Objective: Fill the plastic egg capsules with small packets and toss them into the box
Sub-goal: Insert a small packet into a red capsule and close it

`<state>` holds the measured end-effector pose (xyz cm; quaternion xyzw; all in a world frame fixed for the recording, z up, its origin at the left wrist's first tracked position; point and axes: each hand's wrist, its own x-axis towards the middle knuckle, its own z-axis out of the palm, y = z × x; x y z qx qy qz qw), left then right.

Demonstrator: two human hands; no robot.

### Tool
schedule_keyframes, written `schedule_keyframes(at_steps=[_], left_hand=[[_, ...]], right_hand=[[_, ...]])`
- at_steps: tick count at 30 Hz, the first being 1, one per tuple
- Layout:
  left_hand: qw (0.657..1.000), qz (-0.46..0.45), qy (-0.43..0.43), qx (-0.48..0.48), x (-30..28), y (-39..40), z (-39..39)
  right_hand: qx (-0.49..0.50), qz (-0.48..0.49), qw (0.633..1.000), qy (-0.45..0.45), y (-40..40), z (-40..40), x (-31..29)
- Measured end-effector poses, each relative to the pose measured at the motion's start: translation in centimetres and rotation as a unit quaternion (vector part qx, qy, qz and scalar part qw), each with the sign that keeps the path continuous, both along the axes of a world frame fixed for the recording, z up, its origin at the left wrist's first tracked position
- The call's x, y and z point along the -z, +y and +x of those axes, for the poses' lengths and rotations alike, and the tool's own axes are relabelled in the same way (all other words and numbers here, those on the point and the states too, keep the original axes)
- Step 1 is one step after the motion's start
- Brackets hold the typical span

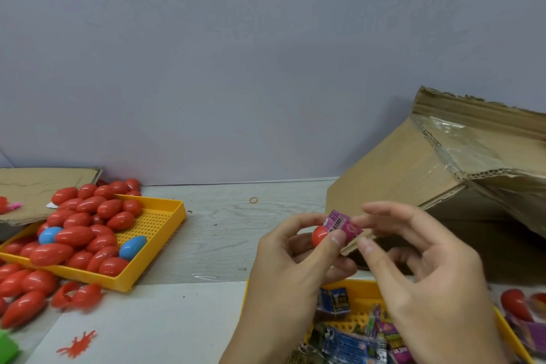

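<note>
- Step in hand: filling. A pink packet [341,223] is being worked into a red egg capsule [320,236], held above the near edge of the table [230,230]; the packet stands mostly proud of the shell, so the filling looks barely begun.
- Left hand [291,260]: fingers curled round the red egg capsule, thumb pressed against the lower edge of the pink packet. It grips the shell and steadies the packet together.
- Right hand [413,257]: fingers spread and loosely bent. The fingertips lie at the right side of the pink packet; whether they touch or pinch it cannot be told, as the frame is blurred there.
- Next move, as a judgement: the packet must be pushed or folded fully inside and the capsule shut, which calls for a firm hold on the shell and a press from the free fingers. Only then can it go to the cardboard box [443,180], lying just behind the hands on the right.
- Supplies: more packets [348,343] fill a yellow tray [502,320] below the hands; more red capsules [85,233] heap a second yellow tray [159,233] at the left.
</note>
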<state>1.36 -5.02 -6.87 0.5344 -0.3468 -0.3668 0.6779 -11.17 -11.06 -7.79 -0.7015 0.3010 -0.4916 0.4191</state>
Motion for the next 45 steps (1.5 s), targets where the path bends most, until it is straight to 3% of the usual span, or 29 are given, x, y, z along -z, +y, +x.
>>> schedule_keyframes(at_steps=[9,19,25,37,45], left_hand=[[0.999,0.01,-0.012,0.031,0.13,0.05,-0.15],[0.994,0.034,-0.051,0.094,0.75,-0.04,-0.04],[0.994,0.027,-0.079,0.066,0.77,-0.1,0.19],[0.993,0.046,-0.088,0.071,0.78,0.11,0.21],[0.995,0.013,-0.058,0.079,0.46,-0.13,-0.1]], right_hand=[[0.037,-0.133,0.98,0.14,0.46,0.69,-0.05],[0.023,-0.162,0.981,0.106,0.42,0.3,0.18],[0.023,-0.154,0.985,0.069,0.37,0.69,0.23],[0.033,-0.187,0.979,0.079,0.34,0.78,0.32],[0.039,-0.19,0.978,0.073,0.65,0.87,0.13]])
